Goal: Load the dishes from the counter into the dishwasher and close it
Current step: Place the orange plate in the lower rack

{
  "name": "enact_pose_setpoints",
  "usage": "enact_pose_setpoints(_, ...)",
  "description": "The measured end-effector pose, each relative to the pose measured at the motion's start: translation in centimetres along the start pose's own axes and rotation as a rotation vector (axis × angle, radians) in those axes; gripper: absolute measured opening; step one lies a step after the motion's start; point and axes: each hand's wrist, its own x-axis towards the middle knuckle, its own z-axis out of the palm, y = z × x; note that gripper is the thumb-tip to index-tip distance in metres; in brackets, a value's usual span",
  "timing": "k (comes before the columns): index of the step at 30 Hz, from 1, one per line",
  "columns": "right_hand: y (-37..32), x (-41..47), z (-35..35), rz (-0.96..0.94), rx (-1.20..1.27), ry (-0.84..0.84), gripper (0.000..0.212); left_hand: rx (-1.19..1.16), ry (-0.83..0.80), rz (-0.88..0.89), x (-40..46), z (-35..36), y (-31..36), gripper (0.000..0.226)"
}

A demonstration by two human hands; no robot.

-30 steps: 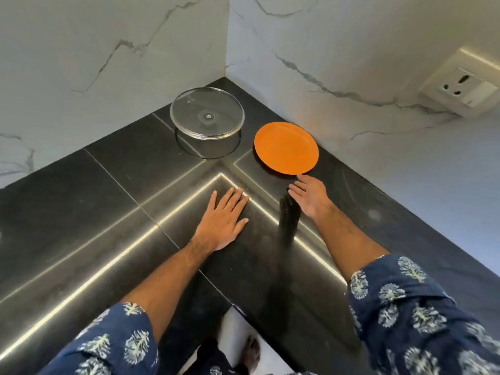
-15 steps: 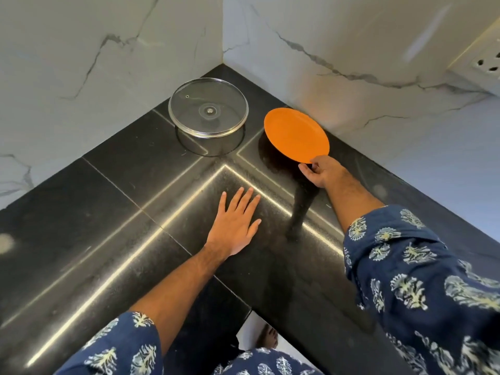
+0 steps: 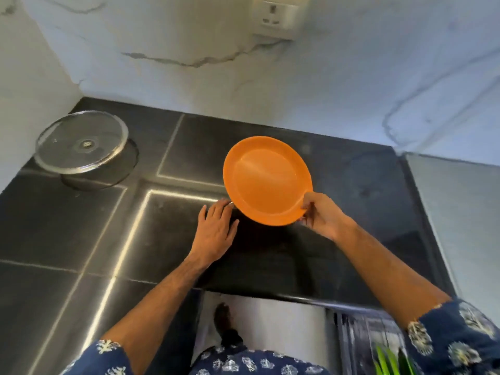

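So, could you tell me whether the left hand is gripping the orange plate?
No, the left hand rests flat on the counter; the right hand pinches the orange plate.

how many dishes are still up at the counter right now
2. A round orange plastic plate is pinched at its rim by the right hand, above the black counter. A round clear glass lid sits in the back left corner. More may lie out of view.

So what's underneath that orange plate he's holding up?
Under the orange plate, gripped at its rim by the right hand, only the black countertop shows around it. The left hand lies flat alongside. The patch directly beneath the plate is covered.
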Motion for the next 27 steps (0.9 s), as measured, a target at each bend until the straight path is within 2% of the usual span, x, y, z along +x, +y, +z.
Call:
enact_pose_setpoints(3, 2.0, -7.0, -7.8, -0.093, 0.161, 0.069, 0.044, -0.052, -0.02, 0.219, 1.3, 1.2, 6.7, 0.039)
enact_pose_setpoints(7, 6.6, -17.1, -17.8, -0.205, 0.273, 0.213, 0.038, -0.044, -0.143, 0.501, 0.6, 3.4, 18.3, 0.04)
enact_pose_setpoints(10, 11.7, -25.6, -25.2, -0.265, 0.315, 0.413, 0.044, -0.039, -0.213, 0.725, -2.9, 6.2, 28.1, 0.045)
enact_pose_setpoints(13, 17.4, -33.5, -31.8, -0.314, 0.368, 0.494, 0.046, -0.062, -0.253, 0.908, -6.6, 10.0, 36.0, 0.029)
enact_pose_setpoints(16, 22.8, -40.7, -37.6, -0.346, 0.437, 0.62, 0.051, -0.094, -0.329, 1.057, -10.3, 13.4, 43.4, 0.031)
enact_pose_setpoints(19, 27.2, -45.9, -42.1, -0.34, 0.468, 0.817, 0.055, -0.108, -0.42, 1.177, -13.0, 16.3, 49.0, 0.041)
enact_pose_setpoints(22, 31.4, -49.7, -46.7, -0.301, 0.419, 0.995, 0.045, -0.085, -0.512, 1.232, -14.4, 19.5, 53.8, 0.039)
enact_pose_setpoints(24, 33.3, -51.3, -49.3, -0.274, 0.363, 1.075, 0.039, -0.06, -0.56, 1.236, -14.8, 21.6, 56.5, 0.035)
enact_pose_setpoints(27, 35.4, -53.2, -53.5, -0.181, 0.234, 1.198, 0.04, -0.032, -0.641, 1.203, -15.1, 25.4, 61.2, 0.031)
